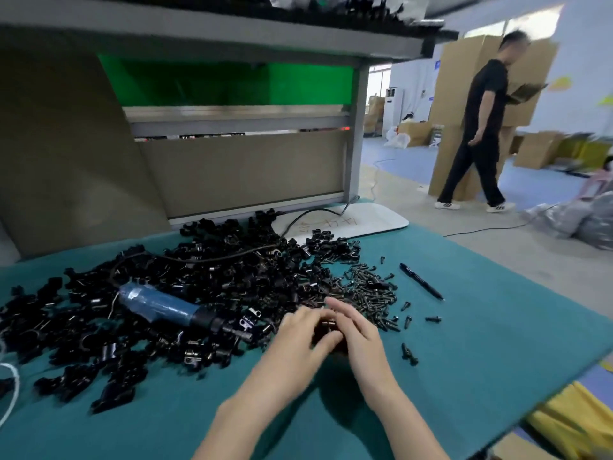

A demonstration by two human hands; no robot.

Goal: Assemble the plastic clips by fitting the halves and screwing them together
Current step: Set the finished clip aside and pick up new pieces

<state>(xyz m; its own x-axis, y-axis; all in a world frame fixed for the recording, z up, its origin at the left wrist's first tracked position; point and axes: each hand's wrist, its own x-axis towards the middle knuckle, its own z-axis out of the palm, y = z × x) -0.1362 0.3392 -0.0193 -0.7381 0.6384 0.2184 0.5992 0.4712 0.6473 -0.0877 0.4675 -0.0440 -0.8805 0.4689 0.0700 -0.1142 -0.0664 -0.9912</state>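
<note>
A big heap of black plastic clip halves [185,287] covers the teal table cover [464,343]. A pile of dark screws [368,290] lies to its right. My left hand [298,336] and my right hand [358,333] meet in front of the heap and together hold a small dark clip [328,330] between their fingers. Most of that clip is hidden by the fingers. An electric screwdriver [166,307] wrapped in blue tape lies on the heap, to the left of my hands, its tip pointing right.
A black pen [421,281] lies right of the screws, with a few loose screws [409,354] near it. A white board [358,220] and a cable sit at the back. A cardboard panel and shelf frame [238,174] stand behind. A person [481,124] walks past on the right.
</note>
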